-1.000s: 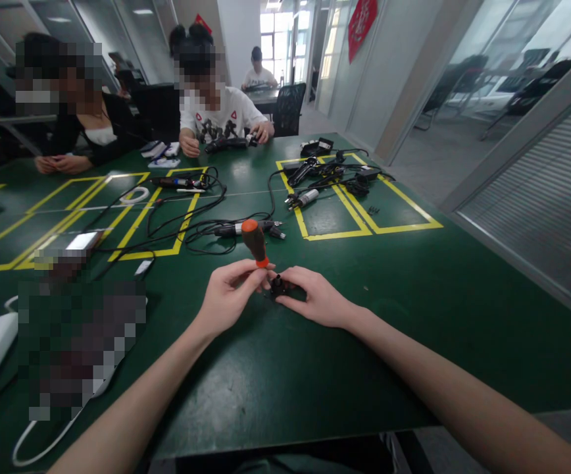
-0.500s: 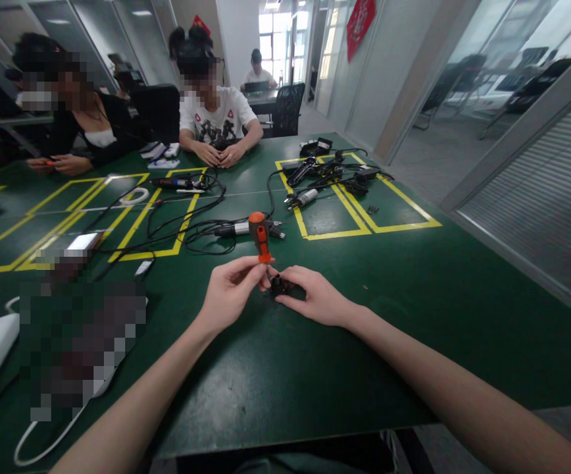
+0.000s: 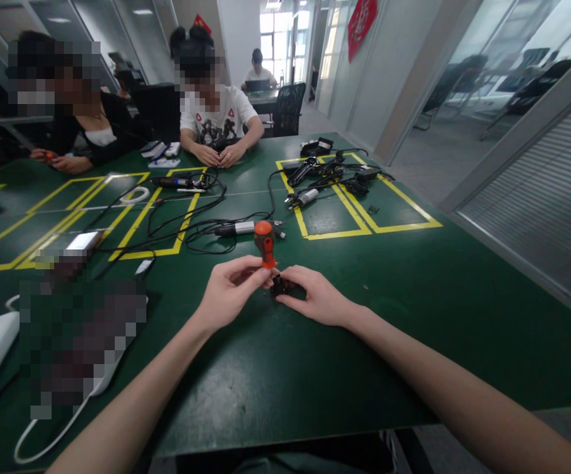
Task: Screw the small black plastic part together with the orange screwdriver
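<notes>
Between the thumb and fingers of my left hand [image 3: 233, 289] is a screwdriver [image 3: 266, 243], held near the lower end of its stubby red-and-dark handle. The handle stands almost upright, and its shaft is mostly hidden by my fingers. Just right of it, my right hand [image 3: 315, 295] is closed around a small black part [image 3: 279, 286], pinching it low at the table surface. A short round collar shows on top of that part; the rest is covered by my fingers. Whether the screwdriver's tip touches the black part I cannot tell.
Beyond my hands lies a silver-and-black handheld tool [image 3: 239, 229] with coiled black cable. Tangled black devices [image 3: 315, 172] sit within yellow tape. A white cable ring [image 3: 135, 195] lies farther left. Across the green table [image 3: 364, 382], a person in a white shirt [image 3: 221, 125] is seated.
The screwdriver handle has turned and come more upright, its top shifting right. My right hand stays in place. Across the table, a person's hands have come together.
</notes>
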The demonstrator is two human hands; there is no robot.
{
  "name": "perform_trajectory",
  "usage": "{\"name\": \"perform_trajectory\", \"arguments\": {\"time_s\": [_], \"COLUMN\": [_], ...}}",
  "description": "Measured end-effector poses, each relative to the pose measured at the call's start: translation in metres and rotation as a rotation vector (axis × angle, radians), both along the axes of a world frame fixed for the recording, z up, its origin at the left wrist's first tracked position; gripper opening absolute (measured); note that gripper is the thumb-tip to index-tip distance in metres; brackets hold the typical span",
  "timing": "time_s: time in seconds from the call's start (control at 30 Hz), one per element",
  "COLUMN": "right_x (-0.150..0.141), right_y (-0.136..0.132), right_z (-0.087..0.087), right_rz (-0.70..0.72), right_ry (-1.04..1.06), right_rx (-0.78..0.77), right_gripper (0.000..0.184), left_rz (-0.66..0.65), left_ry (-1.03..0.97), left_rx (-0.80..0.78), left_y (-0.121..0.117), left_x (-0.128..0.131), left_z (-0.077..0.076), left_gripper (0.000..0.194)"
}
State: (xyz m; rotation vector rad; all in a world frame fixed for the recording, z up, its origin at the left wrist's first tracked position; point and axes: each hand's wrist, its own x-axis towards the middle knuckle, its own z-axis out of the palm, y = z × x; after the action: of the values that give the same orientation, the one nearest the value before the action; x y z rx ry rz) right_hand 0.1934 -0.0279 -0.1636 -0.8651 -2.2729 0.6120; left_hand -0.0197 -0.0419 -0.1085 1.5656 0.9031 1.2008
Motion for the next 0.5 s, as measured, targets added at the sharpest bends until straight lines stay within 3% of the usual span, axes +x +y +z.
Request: {"name": "perform_trajectory", "arguments": {"time_s": [0.27,0.5], "right_x": [-0.0002,-0.0007], "right_y": [0.0004,0.0003], "right_z": [-0.0009,-0.0008], "right_rz": [-0.002,0.0], "right_ry": [-0.002,0.006], "right_rx": [0.019,0.01], "right_gripper": [0.019,0.02], "left_rz": [0.04,0.081], "left_ry": [-0.005,-0.044], "left_rx": [-0.005,-0.013], "left_y": [0.0012,0.0046], "left_x": [0.001,0.0044], "left_z": [-0.0023,-0.0021], "left_gripper": [0.025,0.036]}}
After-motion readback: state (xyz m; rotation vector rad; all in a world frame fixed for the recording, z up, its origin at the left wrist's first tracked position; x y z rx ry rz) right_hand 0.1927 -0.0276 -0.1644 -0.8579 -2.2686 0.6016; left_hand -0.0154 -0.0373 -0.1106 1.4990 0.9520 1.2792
